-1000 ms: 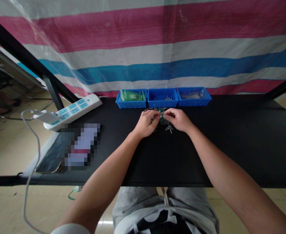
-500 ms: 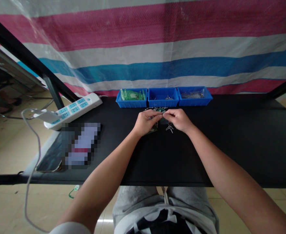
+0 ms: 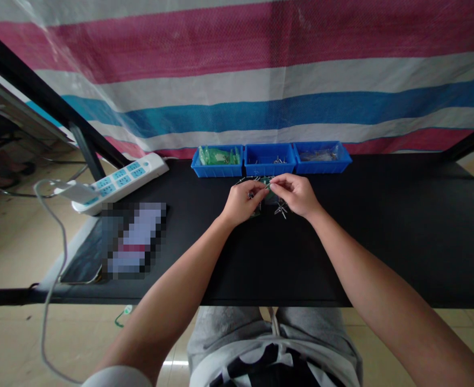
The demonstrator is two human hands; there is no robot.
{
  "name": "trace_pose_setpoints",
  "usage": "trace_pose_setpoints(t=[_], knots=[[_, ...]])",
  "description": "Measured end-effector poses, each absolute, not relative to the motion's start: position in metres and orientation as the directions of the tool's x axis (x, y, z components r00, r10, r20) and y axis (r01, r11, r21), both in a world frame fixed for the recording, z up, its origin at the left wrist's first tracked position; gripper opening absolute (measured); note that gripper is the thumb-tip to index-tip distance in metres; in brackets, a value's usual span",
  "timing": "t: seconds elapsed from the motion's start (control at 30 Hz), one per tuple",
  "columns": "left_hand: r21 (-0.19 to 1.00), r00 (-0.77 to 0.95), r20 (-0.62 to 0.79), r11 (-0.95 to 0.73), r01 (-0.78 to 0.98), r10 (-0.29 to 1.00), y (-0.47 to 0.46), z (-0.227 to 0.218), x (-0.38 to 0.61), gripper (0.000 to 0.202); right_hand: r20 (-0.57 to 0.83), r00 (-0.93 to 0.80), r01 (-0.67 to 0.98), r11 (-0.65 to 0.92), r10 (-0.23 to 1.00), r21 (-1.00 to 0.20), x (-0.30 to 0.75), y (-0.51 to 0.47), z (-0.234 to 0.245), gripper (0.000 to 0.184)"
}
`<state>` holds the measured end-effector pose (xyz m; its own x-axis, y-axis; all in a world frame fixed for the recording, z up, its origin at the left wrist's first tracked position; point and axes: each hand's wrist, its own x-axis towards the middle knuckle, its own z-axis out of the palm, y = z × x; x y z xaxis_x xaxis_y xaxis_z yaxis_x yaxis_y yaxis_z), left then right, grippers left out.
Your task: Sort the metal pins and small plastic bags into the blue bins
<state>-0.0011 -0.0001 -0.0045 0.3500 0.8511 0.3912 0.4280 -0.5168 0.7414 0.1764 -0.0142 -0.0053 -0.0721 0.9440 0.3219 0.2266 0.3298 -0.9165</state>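
My left hand point(image 3: 240, 203) and my right hand point(image 3: 298, 194) meet fingertip to fingertip above the black table. Both are pinched closed around a small, thin piece point(image 3: 268, 186) between them, too tiny to make out well. Just below lies a loose cluster of thin metal pins point(image 3: 281, 209), shaped like rivets, by my right fingers. Green material point(image 3: 270, 196) shows on the table between the hands. More pins lie behind and under my left hand, partly hidden by it.
Three blue bins stand in a row behind: the left bin point(image 3: 216, 171) with a green bag, the middle bin point(image 3: 271, 170) with metal pins, the right bin point(image 3: 325, 167) with a clear bag. A white power strip point(image 3: 119, 183) and a blurred phone-like object point(image 3: 138, 239) lie left.
My right hand has shifted slightly up and its fingers have turned a little. A thin piece now shows between the fingertips. The left hand stays nearly in place.
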Motion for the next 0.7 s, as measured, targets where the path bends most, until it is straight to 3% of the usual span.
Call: trace_pose_setpoints(t=[0.4, 0.7], knots=[[0.750, 0.291, 0.433, -0.520, 0.409, 0.853, 0.0009, -0.0083, -0.0009, 0.024, 0.280, -0.116, 0.321, 0.303, 0.953, -0.897, 0.1811, -0.0122, -0.0047, 0.020], [0.707, 0.289, 0.457, -0.541, 0.456, 0.841, 0.0009, -0.0076, -0.0014, 0.015, 0.305, -0.113, 0.469, 0.322, 0.945, -0.822, 0.1804, -0.0146, -0.0011, 0.038]])
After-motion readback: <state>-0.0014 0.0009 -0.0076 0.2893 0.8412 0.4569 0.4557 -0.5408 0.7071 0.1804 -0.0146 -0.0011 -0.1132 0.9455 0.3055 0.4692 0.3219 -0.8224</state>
